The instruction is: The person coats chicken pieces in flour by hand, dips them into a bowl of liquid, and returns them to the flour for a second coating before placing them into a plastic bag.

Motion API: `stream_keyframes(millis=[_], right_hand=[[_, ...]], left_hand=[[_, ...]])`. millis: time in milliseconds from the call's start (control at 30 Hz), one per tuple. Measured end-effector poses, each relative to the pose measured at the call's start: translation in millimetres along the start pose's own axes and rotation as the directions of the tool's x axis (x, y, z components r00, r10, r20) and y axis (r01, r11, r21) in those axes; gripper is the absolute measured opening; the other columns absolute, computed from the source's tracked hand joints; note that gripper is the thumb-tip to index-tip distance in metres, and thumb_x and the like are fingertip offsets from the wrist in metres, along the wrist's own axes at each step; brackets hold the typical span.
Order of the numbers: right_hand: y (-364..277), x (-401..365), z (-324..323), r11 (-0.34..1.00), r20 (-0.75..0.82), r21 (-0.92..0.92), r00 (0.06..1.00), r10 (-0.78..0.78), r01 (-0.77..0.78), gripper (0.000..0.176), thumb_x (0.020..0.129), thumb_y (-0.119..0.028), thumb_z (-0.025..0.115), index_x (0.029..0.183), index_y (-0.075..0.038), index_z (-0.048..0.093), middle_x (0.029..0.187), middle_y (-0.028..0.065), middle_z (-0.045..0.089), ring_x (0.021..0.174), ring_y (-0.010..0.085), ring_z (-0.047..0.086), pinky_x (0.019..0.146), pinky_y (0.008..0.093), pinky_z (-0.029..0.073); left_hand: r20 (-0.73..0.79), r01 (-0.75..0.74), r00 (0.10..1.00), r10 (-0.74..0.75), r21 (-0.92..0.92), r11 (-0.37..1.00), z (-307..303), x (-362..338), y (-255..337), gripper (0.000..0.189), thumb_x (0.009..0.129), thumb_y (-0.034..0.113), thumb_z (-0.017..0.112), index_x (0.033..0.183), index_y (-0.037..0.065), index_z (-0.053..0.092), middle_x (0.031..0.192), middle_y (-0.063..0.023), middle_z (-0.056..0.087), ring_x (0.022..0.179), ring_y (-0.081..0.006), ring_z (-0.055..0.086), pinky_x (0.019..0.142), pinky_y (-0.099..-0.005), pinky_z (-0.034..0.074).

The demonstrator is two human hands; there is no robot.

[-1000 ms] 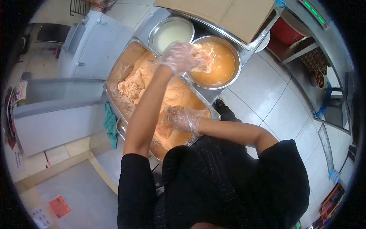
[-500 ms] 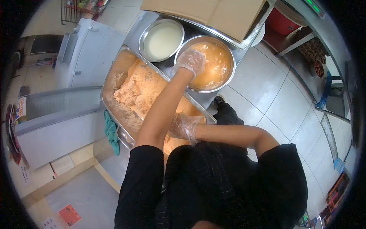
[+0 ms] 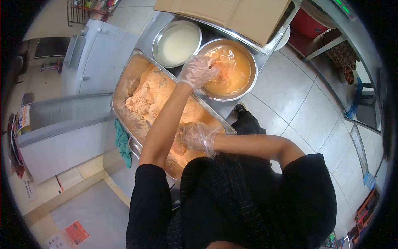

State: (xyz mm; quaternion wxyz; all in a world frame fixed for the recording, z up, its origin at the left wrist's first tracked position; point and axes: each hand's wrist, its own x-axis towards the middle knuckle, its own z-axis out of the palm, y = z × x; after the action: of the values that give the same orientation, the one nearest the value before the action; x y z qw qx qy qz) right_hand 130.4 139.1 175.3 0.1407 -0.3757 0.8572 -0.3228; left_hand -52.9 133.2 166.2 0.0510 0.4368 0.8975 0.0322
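Note:
My left hand point(image 3: 197, 72), in a clear plastic glove, is closed at the near-left rim of a steel bowl point(image 3: 253, 79) of orange liquid. A wet, pinkish-orange piece of meat point(image 3: 223, 69) shows at its fingertips, partly in the liquid. My right hand point(image 3: 198, 137), gloved the same way, curls down into a deep metal tray point(image 3: 129, 74) of orange flour. Its fingers close over a flour-coated piece of meat point(image 3: 178, 147); the fingertips are partly hidden. More clumpy coated pieces point(image 3: 141, 99) lie in the tray's left part.
A second steel bowl of milky liquid point(image 3: 178, 43) stands beside the first. Cardboard point(image 3: 224, 14) covers a tray behind them. A green cloth point(image 3: 122, 143) hangs at the tray's left side. A white chest freezer point(image 3: 66, 137) stands left; tiled floor point(image 3: 286, 99) lies right.
My left hand has drawn back from inside the orange bowl to its rim, and the piece of meat now shows. My right hand has shifted slightly left in the flour, uncovering more of the coated piece.

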Motion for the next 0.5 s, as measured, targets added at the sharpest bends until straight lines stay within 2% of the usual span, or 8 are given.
stream_keyframes(millis=[33, 67, 133, 167, 233, 367, 433, 500], right_hand=[[-1.3, -0.3, -2.8, 1.0, -0.003, 0.003, 1.0, -0.003, 0.003, 0.03, 0.083, -0.028, 0.057, 0.101, -0.005, 0.064, 0.095, 0.0171, 0.062, 0.083, 0.0327, 0.066, 0.065, 0.0428, 0.055], [-2.9, -1.3, -5.8, 1.0, 0.018, 0.0, 1.0, 0.005, -0.005, 0.031, 0.083, -0.028, 0.058, 0.104, -0.005, 0.063, 0.096, 0.0174, 0.062, 0.083, 0.0326, 0.066, 0.065, 0.0429, 0.055], [-6.1, -3.1, -14.1, 1.0, 0.039, 0.0, 0.999, 0.01, -0.01, 0.033, 0.083, -0.029, 0.058, 0.106, -0.006, 0.062, 0.096, 0.0177, 0.061, 0.083, 0.0325, 0.066, 0.065, 0.0429, 0.055], [-7.2, -3.4, -19.2, 1.0, 0.054, -0.001, 0.999, 0.005, -0.005, 0.033, 0.083, -0.028, 0.059, 0.108, -0.006, 0.061, 0.097, 0.0178, 0.061, 0.084, 0.032, 0.066, 0.065, 0.0426, 0.055], [-7.0, -3.0, -21.0, 1.0, 0.07, -0.002, 0.998, -0.002, 0.002, 0.034, 0.082, -0.027, 0.059, 0.11, -0.007, 0.06, 0.099, 0.0179, 0.061, 0.084, 0.0315, 0.067, 0.065, 0.0422, 0.055], [-8.2, -3.6, -26.9, 0.999, 0.085, -0.012, 0.996, -0.029, 0.031, 0.035, 0.082, -0.023, 0.058, 0.114, -0.008, 0.059, 0.101, 0.0171, 0.062, 0.086, 0.0311, 0.066, 0.068, 0.0412, 0.055], [-9.2, -4.3, -28.5, 0.999, 0.114, -0.016, 0.993, -0.027, 0.029, 0.035, 0.082, -0.023, 0.058, 0.114, -0.008, 0.058, 0.103, 0.0169, 0.062, 0.089, 0.0309, 0.066, 0.07, 0.0405, 0.055], [-9.8, -4.1, -24.6, 0.999, 0.136, -0.044, 0.991, 0.002, 0.004, 0.035, 0.083, -0.021, 0.057, 0.115, -0.009, 0.058, 0.104, 0.0163, 0.063, 0.095, 0.0299, 0.065, 0.075, 0.0395, 0.054]], left_hand=[[-0.064, 0.048, 0.996, -0.057, -0.122, 0.991, 0.9, -1.7, -3.2, 0.046, 0.085, 0.045, 0.051, 0.094, 0.002, 0.068, 0.088, -0.0187, 0.067, 0.082, -0.0305, 0.065, 0.076, -0.0415, 0.051], [-0.061, 0.05, 0.996, -0.058, -0.12, 0.992, -17.1, -4.6, 4.5, 0.046, 0.085, 0.045, 0.051, 0.094, 0.002, 0.068, 0.088, -0.0187, 0.067, 0.082, -0.0305, 0.065, 0.076, -0.0415, 0.051], [-0.028, 0.152, 0.985, -0.168, -0.302, 0.941, -49.8, -11.6, 19.8, 0.041, 0.082, 0.039, 0.06, 0.1, 0.003, 0.067, 0.089, -0.0171, 0.067, 0.08, -0.0299, 0.065, 0.074, -0.0391, 0.051], [-0.027, 0.155, 0.985, -0.17, -0.302, 0.941, -50.5, -13.3, 20.1, 0.041, 0.082, 0.039, 0.06, 0.1, 0.003, 0.067, 0.089, -0.0171, 0.067, 0.08, -0.0299, 0.065, 0.074, -0.0391, 0.051], [-0.263, 0.038, 0.946, -0.19, -0.492, 0.87, -53.5, -15.2, 21.4, 0.038, 0.079, 0.033, 0.066, 0.103, 0.003, 0.068, 0.089, -0.0157, 0.068, 0.078, -0.029, 0.064, 0.072, -0.0367, 0.052], [-0.307, 0.031, 0.931, -0.197, -0.473, 0.881, -71.6, -14.9, 21.9, 0.034, 0.078, 0.027, 0.07, 0.101, 0.003, 0.069, 0.088, -0.0131, 0.069, 0.075, -0.0222, 0.065, 0.069, -0.033, 0.052], [-0.258, 0.029, 0.919, -0.299, -0.71, 0.704, -78.6, -17.0, 25.6, 0.028, 0.077, 0.024, 0.072, 0.096, 0.003, 0.071, 0.085, -0.0093, 0.068, 0.071, -0.0153, 0.064, 0.064, -0.0297, 0.052], [-0.276, -0.015, 0.917, -0.288, -0.744, 0.667, -86.8, -18.2, 27.1, 0.026, 0.077, 0.022, 0.073, 0.095, 0.003, 0.071, 0.085, -0.0081, 0.068, 0.071, -0.0134, 0.063, 0.062, -0.0282, 0.052]])
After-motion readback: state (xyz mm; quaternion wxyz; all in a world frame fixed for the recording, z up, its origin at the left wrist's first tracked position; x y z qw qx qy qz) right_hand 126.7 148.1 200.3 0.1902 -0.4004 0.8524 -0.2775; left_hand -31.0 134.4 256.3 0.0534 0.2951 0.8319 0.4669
